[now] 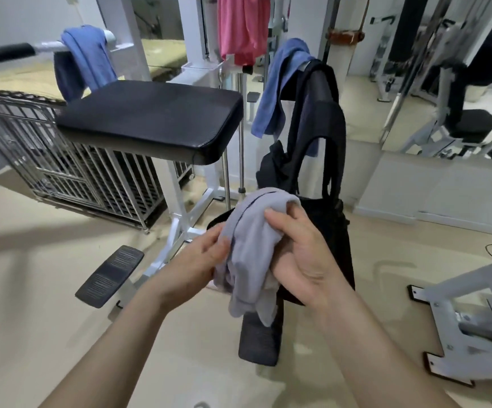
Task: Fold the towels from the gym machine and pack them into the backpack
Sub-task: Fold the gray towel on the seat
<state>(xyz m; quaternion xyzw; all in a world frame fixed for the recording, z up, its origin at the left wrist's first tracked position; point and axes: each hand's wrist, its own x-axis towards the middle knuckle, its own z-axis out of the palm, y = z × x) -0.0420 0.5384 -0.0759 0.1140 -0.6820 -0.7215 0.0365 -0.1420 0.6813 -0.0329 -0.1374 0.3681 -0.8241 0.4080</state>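
A bunched light grey towel (250,245) hangs between both hands in front of the black backpack (318,136), which hangs from the gym machine's right arm. My left hand (200,257) pinches the towel's left side. My right hand (300,257) grips its right side, fingers curled over the cloth. A blue towel (280,83) drapes over the machine arm beside the backpack. Another blue towel (84,60) hangs on the left bar, and a pink towel (243,28) hangs from the top of the frame.
The black padded seat (150,116) of the white machine stands at centre left, with black foot plates (109,275) on the beige floor. A metal cage (62,163) sits behind on the left. Another white frame (459,316) stands at the right, mirrors behind it.
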